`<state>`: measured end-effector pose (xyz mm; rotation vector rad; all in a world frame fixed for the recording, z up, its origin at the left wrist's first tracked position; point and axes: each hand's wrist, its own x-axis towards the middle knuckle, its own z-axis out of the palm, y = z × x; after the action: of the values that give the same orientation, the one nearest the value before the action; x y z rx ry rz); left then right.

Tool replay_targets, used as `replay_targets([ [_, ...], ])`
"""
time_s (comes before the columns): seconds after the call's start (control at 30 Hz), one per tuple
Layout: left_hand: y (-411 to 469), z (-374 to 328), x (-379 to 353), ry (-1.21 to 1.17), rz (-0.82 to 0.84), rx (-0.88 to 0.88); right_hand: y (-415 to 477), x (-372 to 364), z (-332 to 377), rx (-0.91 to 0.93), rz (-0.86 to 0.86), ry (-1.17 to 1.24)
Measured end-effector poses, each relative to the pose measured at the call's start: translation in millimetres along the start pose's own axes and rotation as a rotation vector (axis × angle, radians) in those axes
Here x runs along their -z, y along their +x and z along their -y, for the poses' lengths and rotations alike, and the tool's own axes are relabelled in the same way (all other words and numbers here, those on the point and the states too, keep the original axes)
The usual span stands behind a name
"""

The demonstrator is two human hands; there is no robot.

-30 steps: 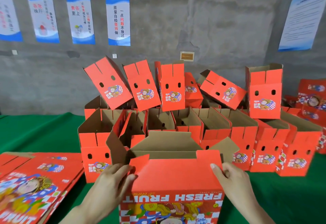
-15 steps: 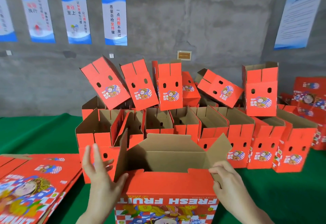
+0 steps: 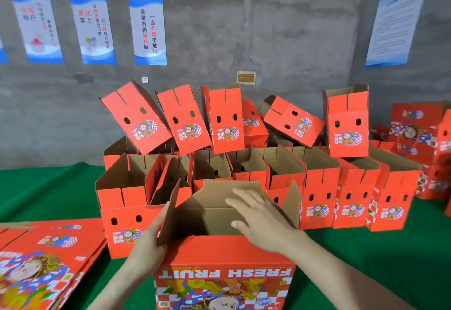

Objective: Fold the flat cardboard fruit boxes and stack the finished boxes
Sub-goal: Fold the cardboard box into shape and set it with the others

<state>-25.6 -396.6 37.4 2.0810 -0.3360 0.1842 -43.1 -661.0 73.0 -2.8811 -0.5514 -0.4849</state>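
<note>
A red fruit box (image 3: 224,273) printed "FRESH FRUIT" stands upright in front of me, its top flaps open and the brown inside showing. My left hand (image 3: 148,243) presses flat against the box's left side flap. My right hand (image 3: 261,217) reaches over the near wall into the open top, fingers spread, holding nothing. Behind it stands a crowd of folded red boxes (image 3: 319,187) in rows, with more boxes (image 3: 224,119) tilted on top of them. A pile of flat unfolded boxes (image 3: 41,263) lies at the lower left.
Everything rests on a green cloth-covered table (image 3: 366,248). More red boxes (image 3: 419,126) are piled at the far right. A grey concrete wall with several blue-and-white posters (image 3: 147,29) rises behind the stacks.
My right hand left the near wall's right corner and moved up into the open top. My left hand came against the left flap. The near wall now stands upright.
</note>
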Motion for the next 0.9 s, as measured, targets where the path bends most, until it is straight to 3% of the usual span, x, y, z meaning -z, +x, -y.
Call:
replay_targets([
  [0.13,0.0,2.8,7.4,0.178,0.162,-0.138,31.4,-26.8,-14.2,-0.211,0.176,-0.097],
  [0.27,7.0,0.0,17.8,0.097,0.382,0.033,34.4,-39.1,-20.2,-0.196,0.145,-0.088],
  [0.33,11.7,-3.4,15.4,0.044,0.366,0.087,34.8,-36.5,-21.7,-0.183,0.141,-0.088],
  [0.47,29.7,-1.7,5.0,0.201,0.191,-0.05,30.4,-33.9,-20.5,-0.162,0.141,-0.085],
  [0.53,42.3,0.5,6.0,0.233,0.233,-0.053,27.6,-34.7,-20.5,-0.151,0.146,-0.074],
  [0.73,71.1,-5.0,5.6,-0.125,0.354,0.056,23.5,-27.6,-15.0,-0.144,0.152,-0.06],
  [0.8,75.0,-2.7,-1.0,-0.135,0.327,0.054,19.8,-22.5,-6.9,-0.154,0.066,-0.011],
  [0.9,78.9,2.1,-7.1,-0.132,0.291,0.063,11.6,-0.4,-1.8,-0.105,-0.321,0.154],
])
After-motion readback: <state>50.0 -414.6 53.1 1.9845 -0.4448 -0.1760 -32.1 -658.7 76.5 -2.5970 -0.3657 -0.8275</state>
